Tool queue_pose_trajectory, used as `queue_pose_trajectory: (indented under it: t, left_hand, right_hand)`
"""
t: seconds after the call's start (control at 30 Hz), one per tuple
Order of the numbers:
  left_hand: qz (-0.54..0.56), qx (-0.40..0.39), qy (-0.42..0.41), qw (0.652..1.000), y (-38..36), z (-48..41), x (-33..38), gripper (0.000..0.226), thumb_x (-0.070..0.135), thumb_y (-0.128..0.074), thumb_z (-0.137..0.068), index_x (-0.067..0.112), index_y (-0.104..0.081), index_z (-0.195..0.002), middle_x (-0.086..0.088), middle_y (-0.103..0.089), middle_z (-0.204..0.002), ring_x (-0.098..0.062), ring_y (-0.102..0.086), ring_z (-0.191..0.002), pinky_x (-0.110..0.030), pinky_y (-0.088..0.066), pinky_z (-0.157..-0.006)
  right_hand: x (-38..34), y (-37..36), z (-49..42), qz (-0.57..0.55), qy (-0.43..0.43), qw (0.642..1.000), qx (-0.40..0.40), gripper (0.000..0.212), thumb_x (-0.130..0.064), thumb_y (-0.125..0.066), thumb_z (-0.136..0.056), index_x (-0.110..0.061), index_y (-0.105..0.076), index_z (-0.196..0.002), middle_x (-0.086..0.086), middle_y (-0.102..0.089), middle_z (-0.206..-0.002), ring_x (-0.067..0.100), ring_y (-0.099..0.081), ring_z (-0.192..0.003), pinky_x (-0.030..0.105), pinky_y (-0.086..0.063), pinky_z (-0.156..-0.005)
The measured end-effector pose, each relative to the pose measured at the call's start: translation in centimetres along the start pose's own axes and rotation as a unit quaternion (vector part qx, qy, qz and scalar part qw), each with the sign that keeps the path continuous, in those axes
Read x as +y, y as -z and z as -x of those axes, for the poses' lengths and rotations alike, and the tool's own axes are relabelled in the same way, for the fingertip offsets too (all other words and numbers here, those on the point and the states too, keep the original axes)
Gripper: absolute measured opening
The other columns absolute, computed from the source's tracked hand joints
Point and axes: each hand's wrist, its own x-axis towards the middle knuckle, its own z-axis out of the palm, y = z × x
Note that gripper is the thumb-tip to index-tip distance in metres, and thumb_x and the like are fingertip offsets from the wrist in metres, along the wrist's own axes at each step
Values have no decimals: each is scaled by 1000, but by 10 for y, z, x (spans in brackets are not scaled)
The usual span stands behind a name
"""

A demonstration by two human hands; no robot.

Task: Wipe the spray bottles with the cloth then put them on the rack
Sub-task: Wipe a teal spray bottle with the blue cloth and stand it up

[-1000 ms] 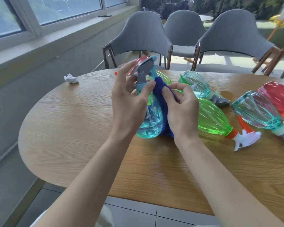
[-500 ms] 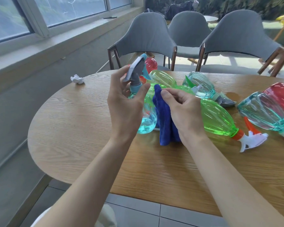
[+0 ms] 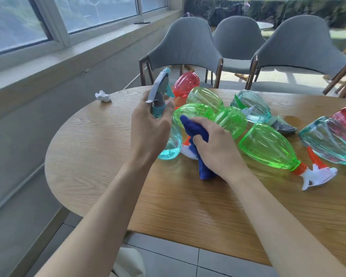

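My left hand (image 3: 149, 129) grips a teal spray bottle (image 3: 171, 145) by its neck, holding it upright above the wooden table (image 3: 96, 148), its grey trigger head pointing up. My right hand (image 3: 214, 146) is closed on a blue cloth (image 3: 194, 129), pressed beside the bottle's right side. Behind and to the right lie several other spray bottles on their sides: green ones (image 3: 268, 146), a teal one (image 3: 254, 106), a red one (image 3: 186, 82), and a teal (image 3: 330, 139) and red pair at the far right. No rack is in view.
A crumpled white paper (image 3: 102, 96) lies near the table's far left edge. Three grey chairs (image 3: 188, 48) stand behind the table. A window sill runs along the wall on the left. The table's near edge curves in front of me.
My left hand has lifted and tilted the teal bottle slightly left and away. My right hand with the cloth has slid down the bottle's side toward the table.
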Motion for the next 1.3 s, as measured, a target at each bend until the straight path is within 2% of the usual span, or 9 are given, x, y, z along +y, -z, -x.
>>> queue_pose_trajectory:
  t: [0.1,0.33,0.5,0.63,0.77,0.9,1.13,1.2,1.3]
  left_hand:
    - [-7,8,-3,1000,2,-1,-4,26,19,-74,-101,26,-65,-124,16,-73,-103,4,-70,-95,-12,-52,-80]
    - [-29,10,3,1000,-2,-1,-15,24,25,-77,-100,23,-63,-120,18,-68,-95,-1,-67,-94,-25,-56,-85]
    - [-32,-13,10,999,-6,0,-17,31,27,-79,-99,19,-66,-125,22,-67,-93,0,-66,-93,-22,-57,-83]
    - [-39,-64,-8,997,-12,3,-15,40,31,-79,-98,24,-64,-135,11,-71,-107,-6,-68,-102,-18,-55,-85]
    - [37,-150,24,988,-14,4,-9,48,14,-75,-100,23,-61,-144,9,-74,-121,-4,-69,-118,-23,-55,-100]
    - [72,-229,26,970,-12,7,-11,58,-4,-62,-97,24,-58,-147,3,-73,-133,-13,-65,-131,-50,-51,-115]
    - [65,-291,-21,954,-9,7,-15,52,0,-51,-106,6,-48,-157,-2,-59,-155,-18,-48,-151,-54,-37,-126]
    - [63,-292,-22,954,-9,6,-18,50,-6,-50,-106,3,-50,-156,-4,-60,-155,-18,-48,-151,-52,-38,-126]
    - [38,-255,-22,966,-15,9,-21,46,-3,-55,-107,6,-55,-152,-1,-66,-146,-15,-55,-144,-50,-45,-121]
  right_hand:
    - [4,-5,-5,-24,-21,999,29,44,-7,-52,-101,-30,-64,-136,-2,-71,-116,21,-70,-104,45,-57,-98]
    - [7,-9,-7,38,-5,996,81,45,-4,-47,-102,-23,-62,-139,3,-65,-123,29,-68,-100,53,-58,-89]
    - [6,0,-7,100,-32,988,113,41,-6,-48,-102,-20,-61,-139,4,-67,-128,27,-63,-101,37,-48,-87]
    - [0,6,-5,-76,-43,992,92,30,-8,-54,-102,-27,-52,-125,1,-71,-106,24,-74,-81,42,-62,-71]
    - [-4,19,-10,-132,-25,983,127,19,-15,-68,-99,-31,-66,-110,-15,-71,-105,1,-68,-88,12,-50,-72]
    - [-4,30,-17,-231,-36,962,144,13,-25,-71,-100,-25,-79,-110,-10,-78,-94,7,-71,-84,20,-53,-74]
    - [-18,25,-10,-235,-59,968,59,42,-26,-53,-109,-15,-61,-69,-3,-49,-65,14,-42,-63,34,-33,-62]
    - [-16,29,-11,-242,-49,969,27,34,-22,-51,-106,-2,-60,-80,5,-48,-67,19,-43,-65,35,-35,-63]
    - [-12,29,-9,-176,-20,984,0,25,-14,-49,-106,-11,-68,-90,-11,-52,-60,11,-45,-58,26,-35,-56]
